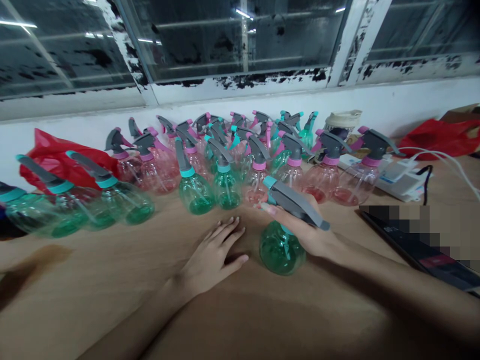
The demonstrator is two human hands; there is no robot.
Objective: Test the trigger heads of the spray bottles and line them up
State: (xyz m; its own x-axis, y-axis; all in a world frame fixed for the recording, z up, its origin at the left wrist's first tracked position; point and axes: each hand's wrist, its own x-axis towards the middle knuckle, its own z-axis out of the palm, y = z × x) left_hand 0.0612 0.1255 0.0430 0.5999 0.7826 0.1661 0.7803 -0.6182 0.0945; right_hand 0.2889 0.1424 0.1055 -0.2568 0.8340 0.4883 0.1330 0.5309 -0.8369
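My right hand (313, 232) is wrapped round the neck of a green spray bottle (282, 250) with a grey trigger head and a teal collar. The bottle stands roughly upright at the table's middle, its nozzle pointing away to the left. Flat on the wooden table (123, 280) lies my left hand (213, 255), fingers spread, holding nothing, a little left of that bottle. Just beyond my hands stand two green spray bottles (228, 186) and several pink spray bottles (323, 177) with grey and pink heads.
More green spray bottles (107, 200) stand at the left, before a red plastic bag (67, 155). To the right are a white power strip (403, 180) with cables, a dark flat device (408, 240), and another red bag (442, 137). Windows (232, 40) line the back wall.
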